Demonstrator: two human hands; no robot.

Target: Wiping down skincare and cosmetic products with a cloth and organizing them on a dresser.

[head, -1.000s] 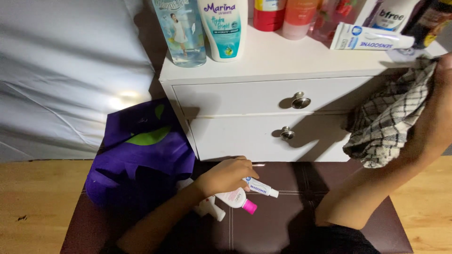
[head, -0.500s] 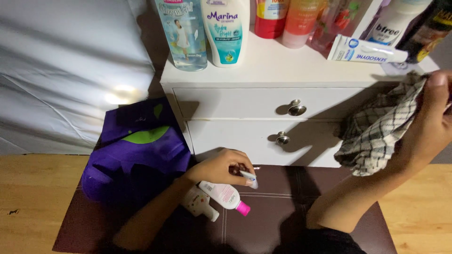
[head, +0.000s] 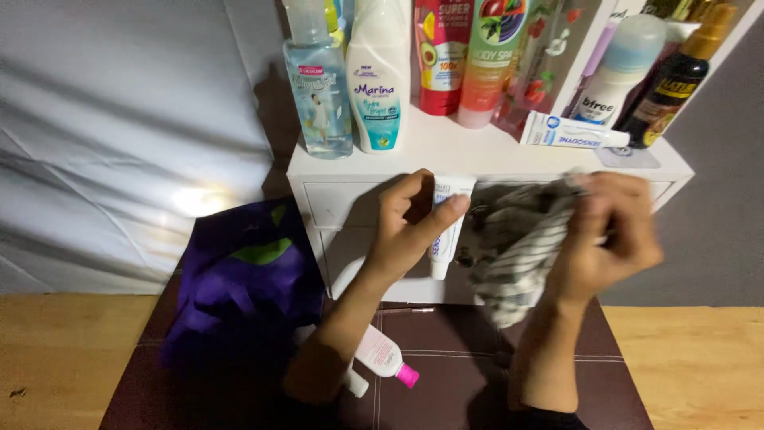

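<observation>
At frame centre, the left hand (head: 406, 231) pinches a small white tube (head: 447, 227) upright while the right hand (head: 609, 231) clutches a checked cloth (head: 517, 255) beside it; a firm pinch should steady the tube against the cloth.

White drawer cabinet (head: 477, 151) carries bottles and a tube (head: 569, 132); dark brown bench (head: 446, 382) bears a pink-capped bottle (head: 383, 356).

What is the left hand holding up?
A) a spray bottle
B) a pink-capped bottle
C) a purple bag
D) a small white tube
D: the left hand grips a small white tube in front of the white drawer chest, while the pink-capped bottle lies on the dark stool top and the purple bag sits beside it.
</observation>
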